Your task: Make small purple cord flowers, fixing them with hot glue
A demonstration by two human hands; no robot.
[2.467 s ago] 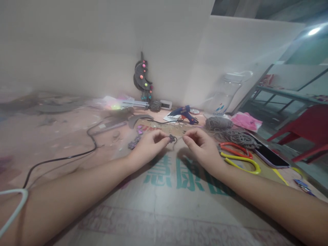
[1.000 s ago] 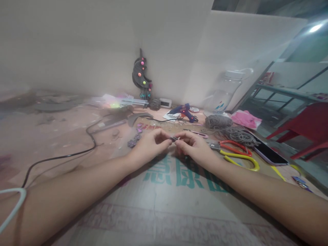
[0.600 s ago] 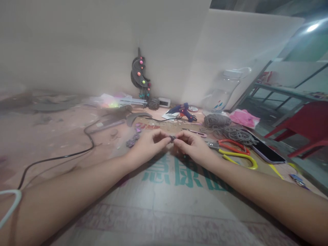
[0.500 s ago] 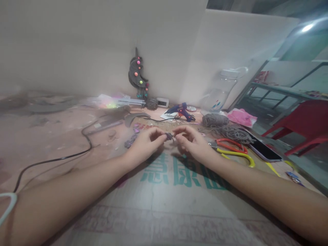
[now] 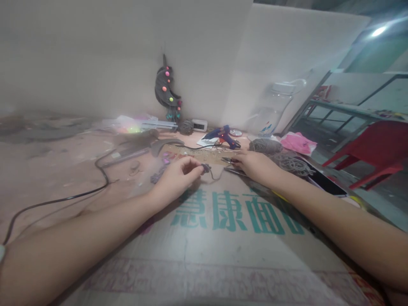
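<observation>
My left hand [image 5: 181,174] pinches a small coil of grey-purple yarn [image 5: 205,168] between thumb and fingertips. A loose yarn tail [image 5: 218,176] trails from it to the right. Close by on the right, my right hand [image 5: 255,165] is closed around what look like scissors [image 5: 234,171], two pointed metal blades spread apart and aimed left. Its fingers partly hide the handles. Beside my left hand lie several purple knotted yarn pieces [image 5: 157,176].
A blue glue gun [image 5: 223,136] stands at the back, its black cord running left. Grey yarn [image 5: 266,145], a phone [image 5: 328,182] and a clear bottle [image 5: 276,110] are on the right. A decorated grey crescent [image 5: 164,87] leans on the wall near a digital clock [image 5: 199,125].
My right hand has left the yarn coil, moved right and closed on the scissors. My left hand still pinches the coil, whose tail now hangs loose. The view has shifted slightly.
</observation>
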